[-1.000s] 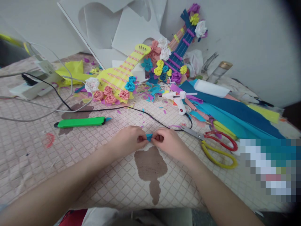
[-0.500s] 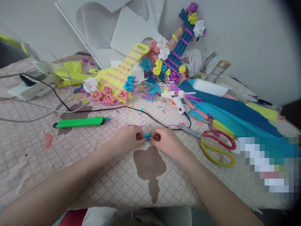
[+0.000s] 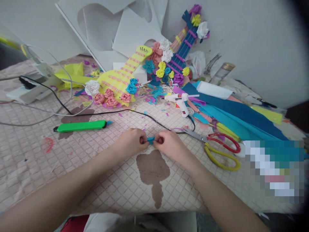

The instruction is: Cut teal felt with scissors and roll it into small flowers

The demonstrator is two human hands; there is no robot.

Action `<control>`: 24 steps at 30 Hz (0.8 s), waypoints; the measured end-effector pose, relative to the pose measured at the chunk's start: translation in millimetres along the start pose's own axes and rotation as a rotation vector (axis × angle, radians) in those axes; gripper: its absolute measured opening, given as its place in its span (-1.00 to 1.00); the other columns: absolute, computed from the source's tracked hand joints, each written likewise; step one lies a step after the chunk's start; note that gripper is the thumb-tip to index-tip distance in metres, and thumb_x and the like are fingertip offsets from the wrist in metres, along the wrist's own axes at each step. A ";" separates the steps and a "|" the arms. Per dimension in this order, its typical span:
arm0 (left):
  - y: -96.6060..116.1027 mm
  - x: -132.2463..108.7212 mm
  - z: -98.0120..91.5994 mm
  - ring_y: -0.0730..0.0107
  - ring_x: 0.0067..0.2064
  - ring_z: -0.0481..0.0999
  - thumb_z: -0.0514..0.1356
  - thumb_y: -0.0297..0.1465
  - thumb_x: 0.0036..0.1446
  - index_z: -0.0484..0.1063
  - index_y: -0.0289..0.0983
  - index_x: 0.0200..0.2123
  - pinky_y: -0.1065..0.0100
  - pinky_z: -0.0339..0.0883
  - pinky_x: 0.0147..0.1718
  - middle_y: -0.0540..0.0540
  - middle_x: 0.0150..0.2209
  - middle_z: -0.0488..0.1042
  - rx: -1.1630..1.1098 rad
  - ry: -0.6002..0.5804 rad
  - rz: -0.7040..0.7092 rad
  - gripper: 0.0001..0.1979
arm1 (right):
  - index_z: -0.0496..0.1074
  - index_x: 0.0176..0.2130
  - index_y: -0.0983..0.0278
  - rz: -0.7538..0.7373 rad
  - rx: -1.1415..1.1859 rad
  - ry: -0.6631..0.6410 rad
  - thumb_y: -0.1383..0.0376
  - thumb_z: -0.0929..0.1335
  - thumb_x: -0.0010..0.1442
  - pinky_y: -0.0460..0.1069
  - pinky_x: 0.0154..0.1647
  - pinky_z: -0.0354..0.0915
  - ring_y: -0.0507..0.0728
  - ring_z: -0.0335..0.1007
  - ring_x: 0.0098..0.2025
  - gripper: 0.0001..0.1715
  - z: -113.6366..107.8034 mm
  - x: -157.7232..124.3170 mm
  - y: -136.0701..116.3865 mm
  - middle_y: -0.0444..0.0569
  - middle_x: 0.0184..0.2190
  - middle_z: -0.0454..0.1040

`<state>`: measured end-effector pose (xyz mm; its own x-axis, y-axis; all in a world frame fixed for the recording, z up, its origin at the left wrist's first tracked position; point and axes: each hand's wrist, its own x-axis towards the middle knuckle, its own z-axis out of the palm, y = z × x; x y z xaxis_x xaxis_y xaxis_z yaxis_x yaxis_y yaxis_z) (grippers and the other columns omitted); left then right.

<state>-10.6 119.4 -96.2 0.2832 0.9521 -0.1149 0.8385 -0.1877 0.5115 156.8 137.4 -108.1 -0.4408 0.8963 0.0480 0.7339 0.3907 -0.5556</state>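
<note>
The left hand (image 3: pixel 131 141) and right hand (image 3: pixel 170 142) are pinching the blue strip (image 3: pixel 151 140), which is lying between them, its long axis running roughly parallel to the surface's (image 3: pixel 116 191) near edge, neither hand nearer

At lower centre, bare tabletop (image 3: pixel 116 190) left room to pass between the forearms. Above it, a blue scrap (image 3: pixel 151 140) bridged the gap between the left hand (image 3: pixel 130 141) and right hand (image 3: pixel 170 143). The cutter (image 3: pixel 82 126) obstructed the left of the frame, though space lay below it. A black cord (image 3: pixel 101 113) crossed mid-frame; the scissors (image 3: pixel 205 139) stood in the way at right. The glue gun (image 3: pixel 181 101), yellow guitar (image 3: pixel 113 82) and paper sheets (image 3: pixel 241 106) crowded the upper half.
</note>
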 end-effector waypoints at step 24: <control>-4.1 -1.3 -4.1 0.49 -0.52 0.25 0.07 -0.45 -0.10 0.28 -0.27 -0.56 0.45 0.03 -0.54 0.06 -0.59 0.31 -0.045 -0.039 0.062 -0.95 | 0.28 -0.52 0.27 0.078 0.140 -0.040 0.45 0.36 -0.09 -0.12 -0.53 0.08 -0.03 0.17 -0.56 -0.85 -4.0 0.0 5.9 -0.23 -0.63 0.28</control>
<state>-16.3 120.0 -94.6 0.3531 0.9285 -0.1146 0.7971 -0.2344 0.5565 163.2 140.6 -108.1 -0.4074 0.9127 -0.0316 0.6887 0.2843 -0.6670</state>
